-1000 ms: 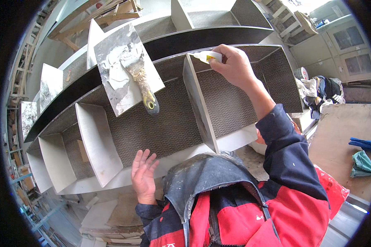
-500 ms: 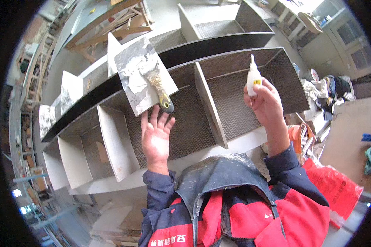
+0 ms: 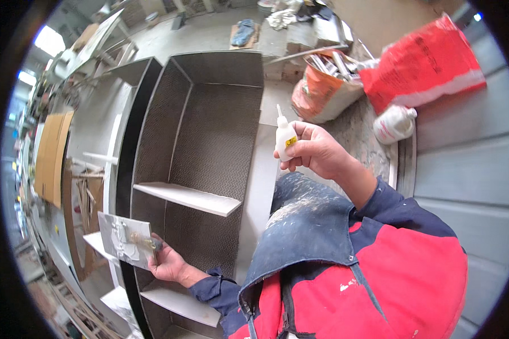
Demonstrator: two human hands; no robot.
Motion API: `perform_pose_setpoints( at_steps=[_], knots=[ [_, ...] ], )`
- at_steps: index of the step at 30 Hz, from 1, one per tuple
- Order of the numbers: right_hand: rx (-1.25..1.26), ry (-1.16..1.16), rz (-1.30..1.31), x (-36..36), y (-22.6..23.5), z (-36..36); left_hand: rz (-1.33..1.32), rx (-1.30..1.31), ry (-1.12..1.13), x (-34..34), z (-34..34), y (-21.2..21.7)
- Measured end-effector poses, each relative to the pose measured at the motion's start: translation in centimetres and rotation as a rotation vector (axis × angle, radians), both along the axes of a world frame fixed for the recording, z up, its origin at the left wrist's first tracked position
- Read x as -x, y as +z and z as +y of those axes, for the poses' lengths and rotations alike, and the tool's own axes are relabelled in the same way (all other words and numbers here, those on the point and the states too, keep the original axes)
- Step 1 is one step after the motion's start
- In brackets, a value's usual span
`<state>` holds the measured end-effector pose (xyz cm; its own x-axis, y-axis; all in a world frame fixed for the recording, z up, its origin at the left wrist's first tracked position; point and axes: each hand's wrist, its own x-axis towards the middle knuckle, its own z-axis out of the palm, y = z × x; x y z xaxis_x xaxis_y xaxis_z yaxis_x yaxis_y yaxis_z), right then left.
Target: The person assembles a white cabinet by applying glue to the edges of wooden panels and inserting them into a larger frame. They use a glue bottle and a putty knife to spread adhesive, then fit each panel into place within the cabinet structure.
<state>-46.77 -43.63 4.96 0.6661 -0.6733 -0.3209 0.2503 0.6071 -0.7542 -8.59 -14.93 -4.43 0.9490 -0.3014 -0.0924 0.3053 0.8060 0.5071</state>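
Observation:
My right hand is closed round a small white squeeze bottle with a thin nozzle pointing up and a yellow label. It is raised beside the long open cabinet, which has a dark patterned lining and pale dividers. At the cabinet's left side, my left hand grips the edge of a thin grey board, its thumb on top. White paste is smeared on the board. A paste-crusted tool with a dark handle end lies across it, the handle near my thumb.
A second cabinet with a black side stands close on the left. Beyond my right hand are an orange and white sack of scraps, a red bag and a white jug. Brown cardboard leans at far left.
My view has turned to the right, toward the cabinet's end and the red bag. My left hand's fingers, spread at the board earlier, now close on its edge. My right hand still holds the bottle.

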Motion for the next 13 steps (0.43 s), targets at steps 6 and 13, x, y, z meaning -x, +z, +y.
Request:
perform_pose_setpoints(
  at_steps=[6, 13],
  knots=[
    [0.082, -0.092, -0.009, 5.2, 0.2, -2.8, 0.051, -0.011, 0.109, -0.4, 0.8, 1.8],
    [0.142, -0.232, -0.051, 9.3, -3.1, -16.0, -0.074, -0.204, 0.477, 8.1, 1.1, 11.8]
  ],
)
